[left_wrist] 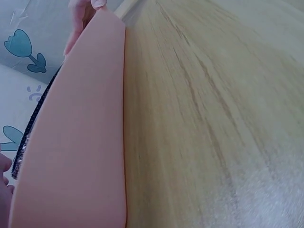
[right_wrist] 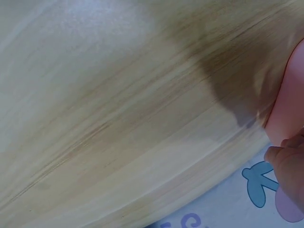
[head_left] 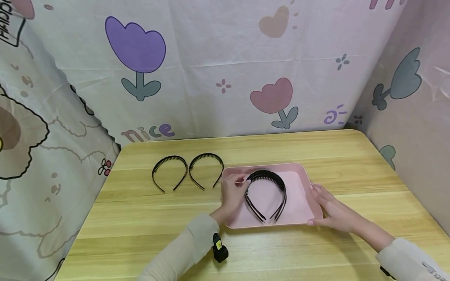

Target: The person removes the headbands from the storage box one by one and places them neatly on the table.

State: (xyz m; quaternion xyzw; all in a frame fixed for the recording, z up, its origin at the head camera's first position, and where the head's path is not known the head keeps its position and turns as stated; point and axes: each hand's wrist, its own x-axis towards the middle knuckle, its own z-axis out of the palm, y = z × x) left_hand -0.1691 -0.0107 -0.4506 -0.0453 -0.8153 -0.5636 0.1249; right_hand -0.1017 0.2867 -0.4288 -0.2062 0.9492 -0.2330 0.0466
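Note:
A pink tray (head_left: 299,199) holds several black toothed headbands (head_left: 267,174), bunched one against another with their tips toward the front. My left hand (head_left: 233,194) reaches over the tray's left side and pinches the bunch at its upper left. Only a sliver of that hand (left_wrist: 5,183) enters the left wrist view, beside the dark headband edge (left_wrist: 35,114). At the tray's right side, my right hand (head_left: 332,208) grips the near corner, thumb at the front and fingers along the side wall. The right wrist view catches part of this hand (right_wrist: 290,164) against the tray wall (right_wrist: 287,104).
Two more black headbands, one on the left (head_left: 170,158) and one beside the tray (head_left: 206,155), lie on the wooden table (head_left: 140,230). A printed curtain (head_left: 204,70) hangs behind the table's back edge and along both sides.

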